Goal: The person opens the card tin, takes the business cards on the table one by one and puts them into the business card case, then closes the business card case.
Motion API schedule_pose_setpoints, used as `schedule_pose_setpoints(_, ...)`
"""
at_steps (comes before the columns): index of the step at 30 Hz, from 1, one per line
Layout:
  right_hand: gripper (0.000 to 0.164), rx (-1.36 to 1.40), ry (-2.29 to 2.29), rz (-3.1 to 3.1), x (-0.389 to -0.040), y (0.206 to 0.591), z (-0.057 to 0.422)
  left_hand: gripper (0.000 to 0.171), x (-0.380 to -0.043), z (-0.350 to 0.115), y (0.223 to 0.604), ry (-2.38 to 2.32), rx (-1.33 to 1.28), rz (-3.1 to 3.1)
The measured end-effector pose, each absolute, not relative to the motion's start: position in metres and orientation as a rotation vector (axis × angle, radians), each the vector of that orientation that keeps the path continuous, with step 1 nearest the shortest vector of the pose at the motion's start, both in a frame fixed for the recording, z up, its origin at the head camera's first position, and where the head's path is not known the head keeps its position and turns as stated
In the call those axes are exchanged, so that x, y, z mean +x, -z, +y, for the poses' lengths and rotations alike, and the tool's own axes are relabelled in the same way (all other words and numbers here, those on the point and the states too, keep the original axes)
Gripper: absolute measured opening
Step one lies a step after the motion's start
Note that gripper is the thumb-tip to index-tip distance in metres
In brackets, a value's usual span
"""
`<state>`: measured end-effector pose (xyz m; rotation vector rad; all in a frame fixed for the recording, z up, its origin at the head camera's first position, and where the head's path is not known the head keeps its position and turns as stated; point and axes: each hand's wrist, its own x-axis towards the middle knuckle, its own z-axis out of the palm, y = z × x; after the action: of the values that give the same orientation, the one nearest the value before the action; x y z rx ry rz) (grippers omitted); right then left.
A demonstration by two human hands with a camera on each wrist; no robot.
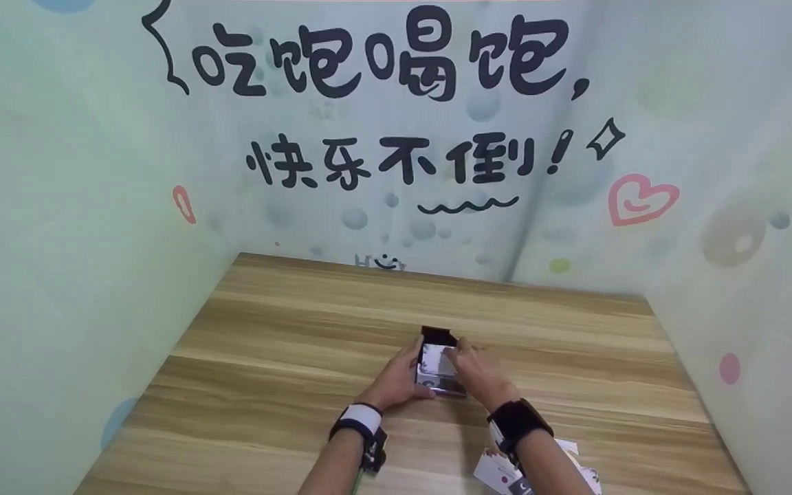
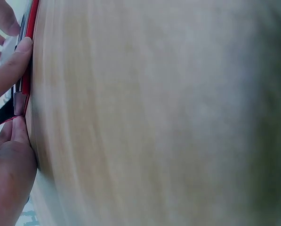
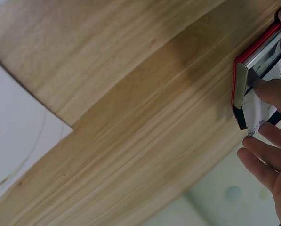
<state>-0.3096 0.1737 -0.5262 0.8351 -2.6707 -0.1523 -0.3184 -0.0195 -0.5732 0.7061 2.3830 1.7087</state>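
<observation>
A business card case (image 1: 445,386) with a metallic inside and a red-edged black cover lies with its lid raised on the wooden table. My left hand (image 1: 396,381) grips it along its left side; in the left wrist view the thumb lies on the red-edged side (image 2: 27,80). White printed cards (image 1: 433,359) sit inside the case. From the right, my right hand (image 1: 482,371) reaches over them. The right wrist view has its thumb and fingers pinching a white card (image 3: 254,110) at the case's edge.
More loose cards (image 1: 492,469) lie near the table's front edge, partly under my right forearm; one white card (image 3: 22,127) appears large in the right wrist view. Printed fabric walls (image 1: 396,234) stand behind the wooden table (image 1: 265,357) and on both sides.
</observation>
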Motion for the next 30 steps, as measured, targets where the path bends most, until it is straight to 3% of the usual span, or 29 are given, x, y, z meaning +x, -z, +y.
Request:
schedule_pose_setpoints(25,0.024,0.721,0.071,-2.653,-0.301,0.545,0.173,0.111,-0.317,-0.022,0.576,-1.67,0.763,2.445)
schedule_pose_setpoints(30,0.034,0.73,0.114,-2.652,-0.296,0.549,0.176,0.112,-0.316,-0.021,0.575,-1.654,0.743,2.479)
